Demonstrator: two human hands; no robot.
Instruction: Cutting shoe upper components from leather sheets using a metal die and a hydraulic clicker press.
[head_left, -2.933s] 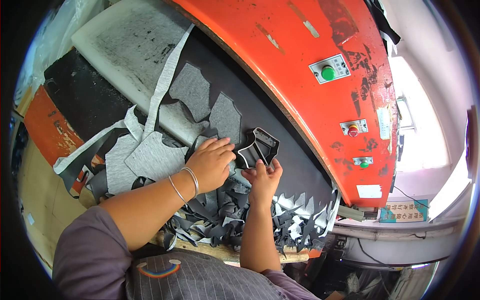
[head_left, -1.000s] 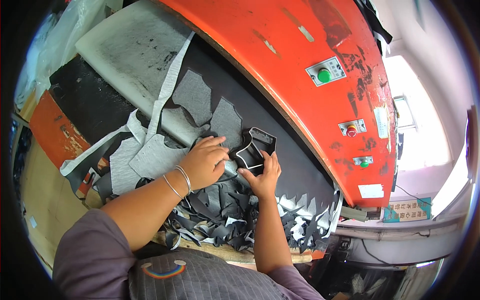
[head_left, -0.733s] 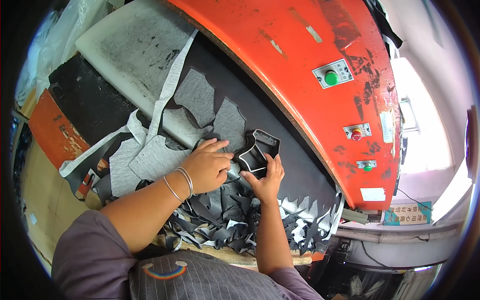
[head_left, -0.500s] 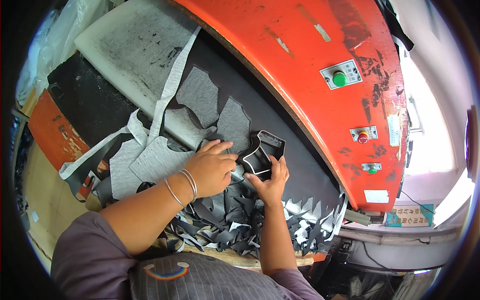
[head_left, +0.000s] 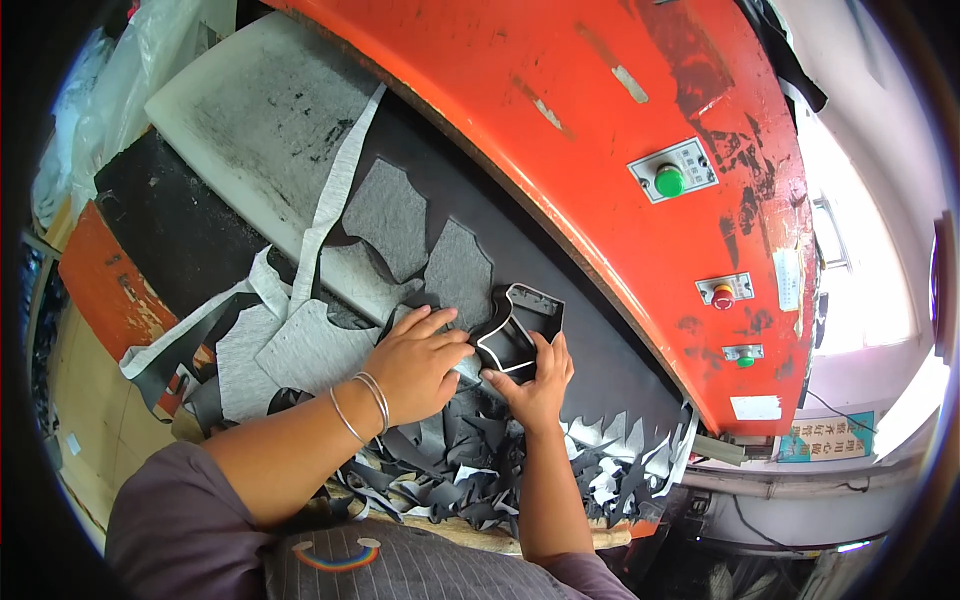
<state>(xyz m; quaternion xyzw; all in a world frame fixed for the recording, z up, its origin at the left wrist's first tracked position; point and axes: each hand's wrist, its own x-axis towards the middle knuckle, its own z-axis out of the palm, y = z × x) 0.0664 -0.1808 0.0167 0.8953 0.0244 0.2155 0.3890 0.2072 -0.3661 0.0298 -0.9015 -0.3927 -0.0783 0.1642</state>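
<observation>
A black metal cutting die [head_left: 520, 325] with an angular outline lies on grey fabric on the dark press bed [head_left: 590, 335]. My right hand [head_left: 535, 375] grips its near edge with thumb and fingers. My left hand [head_left: 415, 362], with thin bangles on the wrist, lies flat on the grey fabric sheet [head_left: 300, 345] just left of the die, fingertips touching the die's left side. Cut-out holes show in the fabric behind the die.
The orange press head [head_left: 600, 130] looms above with a green button [head_left: 669, 181] and a red button [head_left: 723, 297]. A white cutting board [head_left: 250, 110] lies at the back left. Jagged fabric scraps [head_left: 470, 470] pile along the near edge.
Both hands and the die have stayed together on the fabric, with small shifts of the die and fingers. The view itself has drifted a little.
</observation>
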